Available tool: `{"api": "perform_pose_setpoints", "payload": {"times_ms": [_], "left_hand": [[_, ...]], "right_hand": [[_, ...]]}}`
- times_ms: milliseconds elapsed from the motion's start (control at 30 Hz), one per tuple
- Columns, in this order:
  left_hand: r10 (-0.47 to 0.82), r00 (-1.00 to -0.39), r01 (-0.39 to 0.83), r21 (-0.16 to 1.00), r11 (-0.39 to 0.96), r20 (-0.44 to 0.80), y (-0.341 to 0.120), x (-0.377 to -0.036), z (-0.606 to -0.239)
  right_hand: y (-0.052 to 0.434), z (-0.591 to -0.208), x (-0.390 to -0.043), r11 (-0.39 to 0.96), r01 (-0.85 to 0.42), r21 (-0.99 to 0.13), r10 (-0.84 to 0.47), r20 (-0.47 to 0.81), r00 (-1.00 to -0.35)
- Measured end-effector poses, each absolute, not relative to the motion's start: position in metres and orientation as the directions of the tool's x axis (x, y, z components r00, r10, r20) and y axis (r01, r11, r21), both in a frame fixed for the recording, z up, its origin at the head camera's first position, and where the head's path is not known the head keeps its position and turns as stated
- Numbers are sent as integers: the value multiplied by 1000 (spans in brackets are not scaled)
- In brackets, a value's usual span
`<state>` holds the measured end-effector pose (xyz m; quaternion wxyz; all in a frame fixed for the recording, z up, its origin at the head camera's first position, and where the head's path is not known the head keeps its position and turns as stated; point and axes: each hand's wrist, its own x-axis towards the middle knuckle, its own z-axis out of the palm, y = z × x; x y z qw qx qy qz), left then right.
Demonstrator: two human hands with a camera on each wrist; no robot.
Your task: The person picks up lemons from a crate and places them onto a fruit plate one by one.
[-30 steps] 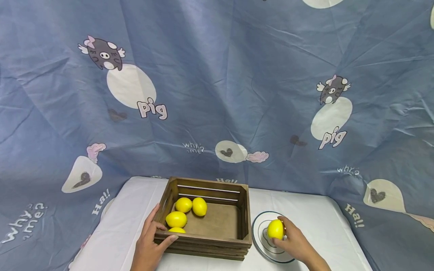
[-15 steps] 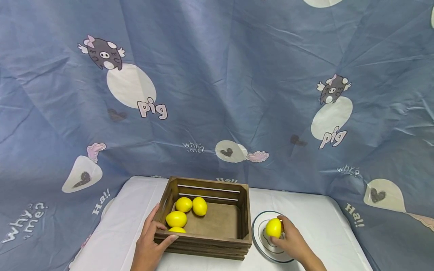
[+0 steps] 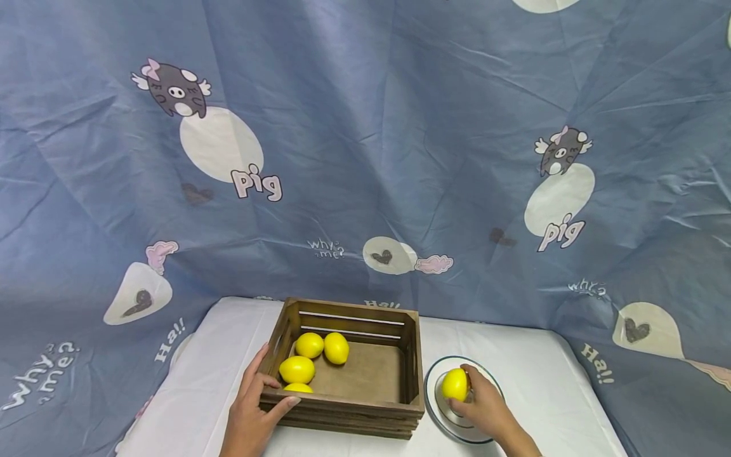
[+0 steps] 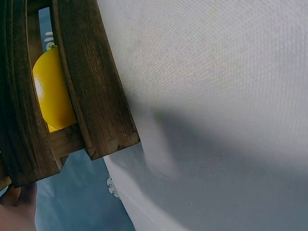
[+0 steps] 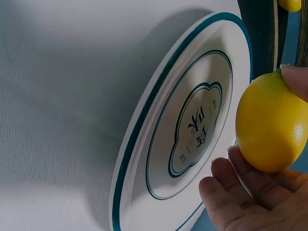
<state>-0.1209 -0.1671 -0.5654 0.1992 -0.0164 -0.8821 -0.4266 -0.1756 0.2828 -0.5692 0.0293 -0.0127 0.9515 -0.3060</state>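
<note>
A brown wooden crate (image 3: 348, 406) stands on a white tablecloth with several yellow lemons (image 3: 296, 369) inside. My left hand (image 3: 268, 386) grips its front-left corner, thumb on the front wall and fingers along the left side. In the left wrist view that crate corner (image 4: 96, 96) fills the left side, and one lemon (image 4: 50, 91) shows between the slats. My right hand (image 3: 469, 392) holds another lemon (image 3: 455, 384) just above a white plate (image 3: 436, 406) with a teal rim, right of the crate. In the right wrist view, fingers (image 5: 240, 202) and thumb cup this lemon (image 5: 269, 122) over the plate (image 5: 144, 144).
A blue cloth (image 3: 365, 158) printed with cartoon pigs hangs behind and drapes around the table. The white tablecloth (image 3: 542, 374) extends bare to the right of the plate and to the left of the crate (image 3: 211, 368).
My right hand has carried the lemon slightly left and lower, closer over the plate's middle. The left hand and the crate have stayed put.
</note>
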Motion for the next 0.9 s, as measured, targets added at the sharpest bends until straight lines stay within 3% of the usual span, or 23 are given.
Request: {"api": "perform_pose_setpoints", "payload": {"times_ms": [900], "left_hand": [[-153,-923,183,753,632,352,-167,-121,-565]], "right_hand": [[274,-577,-176,849,-30,-527,-52,-28,-998]]}}
